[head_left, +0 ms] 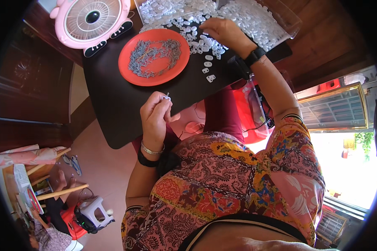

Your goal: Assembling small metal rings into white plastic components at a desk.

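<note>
Left hand [155, 112] pinches a white piece [166, 98] — small; grey pin [167, 94] protruding.

On my feed, dark wood panelling [33, 83] lines the left side, meeting a smooth pinkish floor [98, 167] that spreads nearer. A black table [109, 108] with rounded corners stands over it, and brown wood [335, 46] fills the far right. Near left, I make out pale wooden bars [69, 191] of some furniture whose kind I can't tell. To the right I see a gold-edged window panel [335, 109]; below it, strong daylight pours through a bright opening [343, 171], washing out most detail beyond except some greenery [364, 142].
</note>
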Action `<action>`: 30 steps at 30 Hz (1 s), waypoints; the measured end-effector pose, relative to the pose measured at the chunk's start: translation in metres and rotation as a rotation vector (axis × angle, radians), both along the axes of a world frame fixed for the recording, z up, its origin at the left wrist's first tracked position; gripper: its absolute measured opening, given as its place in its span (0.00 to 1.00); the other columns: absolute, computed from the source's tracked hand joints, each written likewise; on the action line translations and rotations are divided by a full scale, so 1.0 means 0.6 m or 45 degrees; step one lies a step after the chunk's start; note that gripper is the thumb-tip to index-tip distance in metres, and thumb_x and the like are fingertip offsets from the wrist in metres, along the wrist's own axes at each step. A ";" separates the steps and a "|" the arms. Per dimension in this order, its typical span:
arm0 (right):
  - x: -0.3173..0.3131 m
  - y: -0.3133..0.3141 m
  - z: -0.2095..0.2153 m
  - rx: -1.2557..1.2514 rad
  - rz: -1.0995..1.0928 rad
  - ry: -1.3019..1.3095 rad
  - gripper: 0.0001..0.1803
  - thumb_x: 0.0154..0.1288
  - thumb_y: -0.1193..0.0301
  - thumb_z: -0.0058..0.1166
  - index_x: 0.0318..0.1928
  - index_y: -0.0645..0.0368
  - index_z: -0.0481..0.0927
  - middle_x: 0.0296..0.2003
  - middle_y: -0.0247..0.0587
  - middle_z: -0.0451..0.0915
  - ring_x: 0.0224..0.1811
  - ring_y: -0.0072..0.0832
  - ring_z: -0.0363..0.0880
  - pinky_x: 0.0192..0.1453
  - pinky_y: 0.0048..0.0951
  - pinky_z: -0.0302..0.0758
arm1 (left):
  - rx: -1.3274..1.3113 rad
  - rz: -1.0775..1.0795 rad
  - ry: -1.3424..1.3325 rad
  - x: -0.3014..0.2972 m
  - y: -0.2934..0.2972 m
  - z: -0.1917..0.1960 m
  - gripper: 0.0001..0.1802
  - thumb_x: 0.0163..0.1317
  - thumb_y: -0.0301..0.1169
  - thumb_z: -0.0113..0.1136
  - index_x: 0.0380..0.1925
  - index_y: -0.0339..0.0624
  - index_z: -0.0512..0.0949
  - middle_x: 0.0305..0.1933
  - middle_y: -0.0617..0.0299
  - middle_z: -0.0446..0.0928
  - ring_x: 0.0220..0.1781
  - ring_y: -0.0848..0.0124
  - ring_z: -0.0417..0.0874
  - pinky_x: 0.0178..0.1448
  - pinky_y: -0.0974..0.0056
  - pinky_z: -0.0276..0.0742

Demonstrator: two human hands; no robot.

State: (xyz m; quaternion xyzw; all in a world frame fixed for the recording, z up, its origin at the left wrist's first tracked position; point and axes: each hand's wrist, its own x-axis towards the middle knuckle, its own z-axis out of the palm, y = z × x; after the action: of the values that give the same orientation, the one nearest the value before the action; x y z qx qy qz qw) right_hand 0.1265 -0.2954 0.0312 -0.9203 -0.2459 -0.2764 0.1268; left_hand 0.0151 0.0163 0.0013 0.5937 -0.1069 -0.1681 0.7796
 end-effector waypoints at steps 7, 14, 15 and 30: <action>-0.109 0.034 0.035 0.336 0.015 0.530 0.09 0.61 0.68 0.58 0.40 0.59 0.82 0.30 0.40 0.82 0.31 0.27 0.80 0.36 0.27 0.75 | 0.049 0.071 -0.029 -0.004 -0.004 0.004 0.11 0.64 0.28 0.44 0.22 0.41 0.69 0.16 0.70 0.65 0.16 0.83 0.60 0.20 0.76 0.51; -0.117 0.021 0.005 0.161 -0.137 0.501 0.10 0.59 0.66 0.59 0.38 0.58 0.82 0.29 0.42 0.80 0.31 0.34 0.80 0.37 0.31 0.75 | 0.084 0.078 -0.058 -0.005 -0.012 0.005 0.12 0.65 0.29 0.44 0.22 0.41 0.69 0.15 0.70 0.64 0.16 0.84 0.59 0.20 0.76 0.50; -0.113 0.023 -0.003 0.163 -0.135 0.499 0.10 0.59 0.66 0.59 0.38 0.58 0.82 0.29 0.42 0.80 0.31 0.34 0.80 0.37 0.31 0.75 | 0.086 0.080 -0.060 -0.005 -0.012 0.005 0.12 0.65 0.29 0.44 0.22 0.41 0.69 0.15 0.70 0.64 0.16 0.84 0.59 0.20 0.76 0.50; -0.132 0.079 -0.009 0.575 0.011 0.557 0.07 0.60 0.73 0.57 0.39 0.59 0.79 0.29 0.34 0.79 0.29 0.24 0.78 0.36 0.24 0.74 | 0.077 0.080 -0.047 -0.009 -0.007 0.006 0.11 0.64 0.28 0.44 0.23 0.40 0.69 0.16 0.70 0.65 0.16 0.83 0.60 0.20 0.76 0.51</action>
State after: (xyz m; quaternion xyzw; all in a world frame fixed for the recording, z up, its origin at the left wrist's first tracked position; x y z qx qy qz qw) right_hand 0.0471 -0.2480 0.0260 -0.9055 -0.1490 -0.1189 0.3791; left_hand 0.0100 0.0120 0.0049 0.6230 -0.0974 -0.1356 0.7642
